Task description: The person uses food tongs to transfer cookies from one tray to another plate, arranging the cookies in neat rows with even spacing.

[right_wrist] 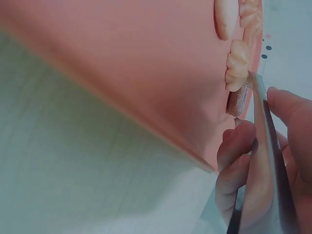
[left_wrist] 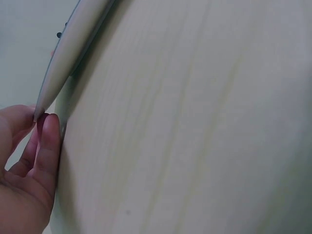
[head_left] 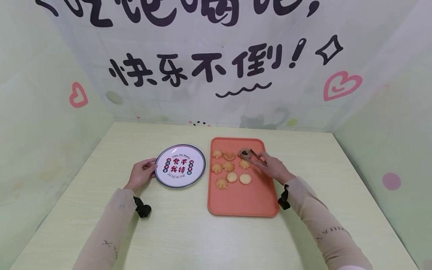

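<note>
My left hand (head_left: 140,173) pinches the left rim of a white plate (head_left: 180,178) with a dark blue edge and printed lettering. In the left wrist view the plate's rim (left_wrist: 63,63) sits between thumb and fingers, tilted off the table there. My right hand (head_left: 273,167) holds metal tongs (right_wrist: 263,161) over the far right of an orange tray (head_left: 241,202). The tongs' tips are at a brown cookie (head_left: 244,153) with a dark centre; whether they clamp it cannot be told. A pale swirled cookie (right_wrist: 237,66) lies beside it.
Several swirled cookies (head_left: 228,167) and two smooth round cookies (head_left: 245,179) lie on the tray's left and middle. Behind the light wooden table (head_left: 175,232) stands a printed wall (head_left: 189,105), with side walls left and right.
</note>
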Demonstrator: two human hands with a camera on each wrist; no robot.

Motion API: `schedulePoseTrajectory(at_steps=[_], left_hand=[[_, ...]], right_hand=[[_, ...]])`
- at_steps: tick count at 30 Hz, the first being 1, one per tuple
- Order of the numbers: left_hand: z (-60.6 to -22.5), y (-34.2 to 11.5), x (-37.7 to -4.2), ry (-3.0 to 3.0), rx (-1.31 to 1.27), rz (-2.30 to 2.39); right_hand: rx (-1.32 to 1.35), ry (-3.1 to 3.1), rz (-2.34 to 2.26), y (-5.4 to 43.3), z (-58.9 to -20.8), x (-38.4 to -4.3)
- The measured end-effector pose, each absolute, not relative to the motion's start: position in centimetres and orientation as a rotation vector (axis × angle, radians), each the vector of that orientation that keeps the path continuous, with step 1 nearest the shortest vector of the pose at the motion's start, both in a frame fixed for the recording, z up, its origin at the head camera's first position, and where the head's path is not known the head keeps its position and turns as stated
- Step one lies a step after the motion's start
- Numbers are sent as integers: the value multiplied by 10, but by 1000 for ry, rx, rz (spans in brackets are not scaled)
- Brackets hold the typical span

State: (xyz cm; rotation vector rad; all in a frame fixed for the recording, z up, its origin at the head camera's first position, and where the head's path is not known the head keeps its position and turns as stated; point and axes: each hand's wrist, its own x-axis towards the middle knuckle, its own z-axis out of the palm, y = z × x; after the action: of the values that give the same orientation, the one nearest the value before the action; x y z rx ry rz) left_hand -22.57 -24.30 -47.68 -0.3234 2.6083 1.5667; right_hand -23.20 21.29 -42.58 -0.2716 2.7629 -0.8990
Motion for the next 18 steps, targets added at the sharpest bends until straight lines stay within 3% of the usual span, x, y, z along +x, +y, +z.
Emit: schedulePoseTrajectory(at_steps=[18], left_hand=[[-477,-242,-225,2598,-317,1587]], right_hand=[[-283,2779,-791,208,-427,-230]])
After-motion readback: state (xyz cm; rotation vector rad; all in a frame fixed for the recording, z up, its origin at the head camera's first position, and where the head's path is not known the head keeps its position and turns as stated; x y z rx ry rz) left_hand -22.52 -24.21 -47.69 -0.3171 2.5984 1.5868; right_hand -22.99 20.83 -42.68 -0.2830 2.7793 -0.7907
